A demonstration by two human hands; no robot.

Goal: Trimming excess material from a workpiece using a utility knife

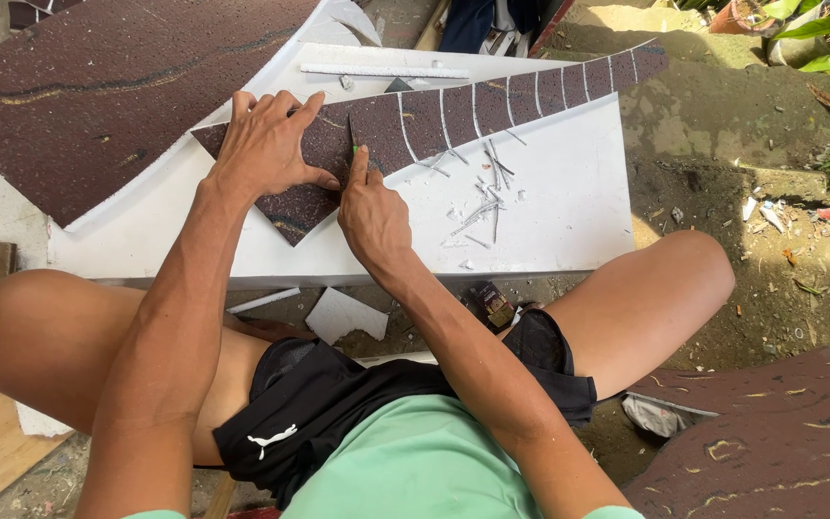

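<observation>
Foam sheet (549, 211), white and flat, lies on the dirt ground as the work surface, smooth but littered with thin white slivers (482, 207). A bigger dark-red speckled panel (98, 86) leans over its far left corner, and another like it (770, 452) sits by the person's right knee.

On the sheet lies the strip (492, 101): a long, curved, tapering piece with the same grainy maroon face, crossed by a row of white cut lines that divide it into blocks (the foam core shows white in each slit). Its wide end comes to a point toward the person.

Left hand (266, 144) presses flat on that wide end, fingers spread, thumb stretched toward the blade, holding nothing. Right hand (372, 216) is closed round a small cutter (354, 146), of which only a green tip shows, set against the strip just beside the left thumb.

Risks, as I judge them: the blade stands very near that thumb, so a slip on the gritty face could nick it. Too much pressure could carry the cut clean through and sever a block, or score the sheet below. The strip might also pivot under the palm and bend the line. A foam offcut (343, 312) and a small dark object (494, 303) lie between the knees.
</observation>
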